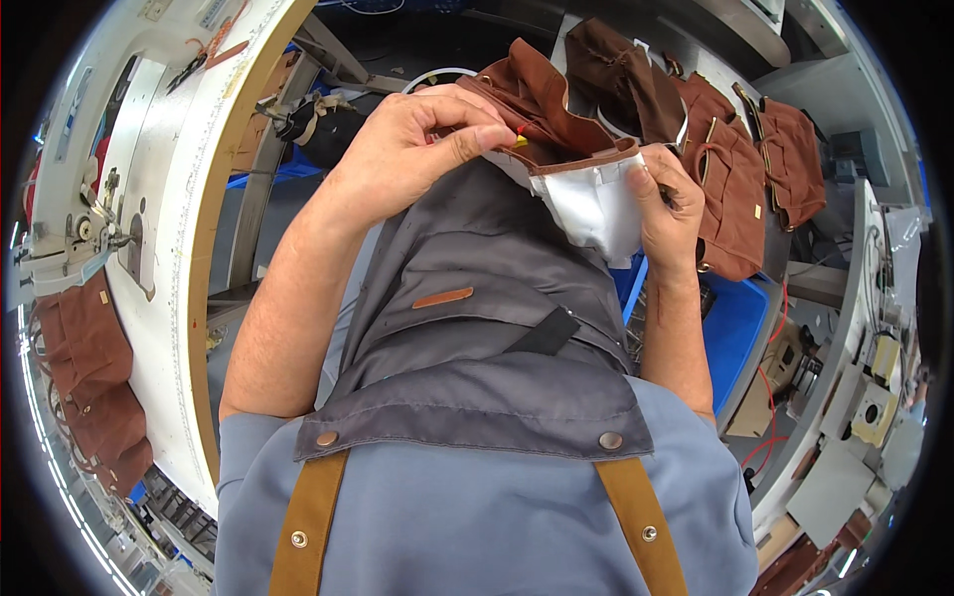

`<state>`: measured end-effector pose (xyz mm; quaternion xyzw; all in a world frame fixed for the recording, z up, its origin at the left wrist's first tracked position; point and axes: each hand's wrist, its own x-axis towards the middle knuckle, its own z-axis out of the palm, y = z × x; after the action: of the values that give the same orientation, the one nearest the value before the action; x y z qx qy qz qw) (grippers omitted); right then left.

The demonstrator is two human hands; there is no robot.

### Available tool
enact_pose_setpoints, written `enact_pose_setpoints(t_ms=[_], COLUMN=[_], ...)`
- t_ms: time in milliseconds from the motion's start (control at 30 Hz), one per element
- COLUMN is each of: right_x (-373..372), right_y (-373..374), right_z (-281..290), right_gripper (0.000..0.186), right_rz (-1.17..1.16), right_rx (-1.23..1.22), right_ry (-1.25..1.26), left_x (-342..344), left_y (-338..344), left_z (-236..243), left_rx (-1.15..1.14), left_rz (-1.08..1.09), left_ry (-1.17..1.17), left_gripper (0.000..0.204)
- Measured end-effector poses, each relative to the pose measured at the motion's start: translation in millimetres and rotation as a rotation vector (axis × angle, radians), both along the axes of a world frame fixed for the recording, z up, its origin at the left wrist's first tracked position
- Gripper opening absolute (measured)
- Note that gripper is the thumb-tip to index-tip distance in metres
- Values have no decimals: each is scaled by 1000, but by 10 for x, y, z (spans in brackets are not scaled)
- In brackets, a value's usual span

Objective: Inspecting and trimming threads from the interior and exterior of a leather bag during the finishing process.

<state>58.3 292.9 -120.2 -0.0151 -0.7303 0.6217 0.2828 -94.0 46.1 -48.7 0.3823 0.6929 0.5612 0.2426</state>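
Observation:
Above my lap is a reddish-brown fabric bag [542, 94], with a white lining [596, 214] turned out below its brown edge. My right hand [668, 204] grips the bag at the right end of that edge, thumb over the white lining. At the opposite side my left hand [437, 144] is closed, thumb and forefinger together at the bag's opening. By those fingertips shows a small yellow and red bit [521, 138]; whether it is held or lies behind them I cannot tell. The other left fingers are partly hidden by the bag.
More brown bags [733, 194] and a dark brown piece [626, 79] lie at the far right. A blue bin [735, 333] stands below them. On the left runs a white sewing table [164, 328] with a machine [99, 223]; another brown bag [91, 382] hangs there.

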Motion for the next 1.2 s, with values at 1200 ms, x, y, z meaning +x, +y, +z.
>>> enact_pose_setpoints(t_ms=[1200], right_x=[-14], right_y=[-17], right_z=[6], right_gripper=[15], right_rz=[73], right_rx=[105], right_ry=[-14], left_x=[486], left_y=[-68], left_z=[-163], left_rx=[70], left_rz=[441], left_ry=[911], left_gripper=[18])
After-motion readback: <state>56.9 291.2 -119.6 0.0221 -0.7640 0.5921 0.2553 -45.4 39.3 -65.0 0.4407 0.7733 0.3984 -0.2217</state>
